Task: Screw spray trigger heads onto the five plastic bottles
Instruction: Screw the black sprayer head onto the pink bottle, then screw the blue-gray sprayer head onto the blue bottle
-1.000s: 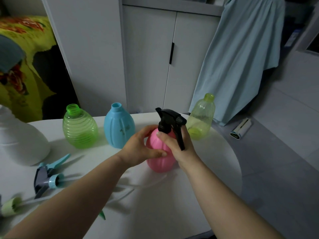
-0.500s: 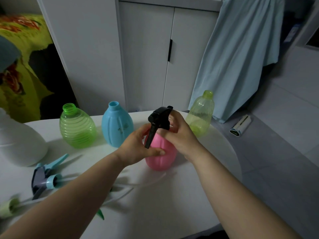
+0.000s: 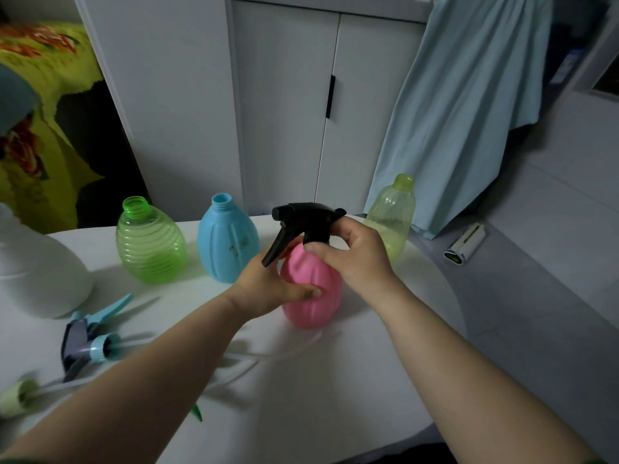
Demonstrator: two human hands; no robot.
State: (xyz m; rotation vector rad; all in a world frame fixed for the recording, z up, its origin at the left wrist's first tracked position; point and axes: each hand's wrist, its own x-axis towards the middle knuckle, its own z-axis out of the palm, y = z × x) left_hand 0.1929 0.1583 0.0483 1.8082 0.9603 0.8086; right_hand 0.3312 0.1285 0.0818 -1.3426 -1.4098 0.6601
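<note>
**Black spray head (image 3: 303, 222) on the pink bottle (image 3: 313, 296)**

Held the pink bottle upright near the middle of the white table (image 3: 301, 413). Wrapped the left hand (image 3: 268, 286) round its belly from 9 o'clock, with the thumb lying across the front. Pinched the neck of the black spray head with the right hand (image 3: 355, 256) from 3 o'clock, thumb in front and fingers curled behind. Had the head sitting on top of the bottle, nose pointing to 9 o'clock and trigger hanging down toward 7 o'clock, over the left hand. Could not tell how tight the head sat.

Saw a blue bottle (image 3: 227, 242) at 10 o'clock from the pink one, just beside the left hand, with its mouth open. Saw a green bottle (image 3: 150, 246) with rings farther out, between 9 and 10 o'clock, open too. Saw a big white bottle (image 3: 37, 276) at 9 o'clock, at the table's edge. Saw a yellow-green bottle (image 3: 392, 216) between 1 and 2 o'clock, behind the right hand.

Found a loose blue spray head (image 3: 90, 333) lying flat at 8 o'clock. Found a pale green one (image 3: 16, 396) farther out the same way, partly cut off. Spotted a small roller (image 3: 465, 246) on the floor at 2 o'clock.
</note>
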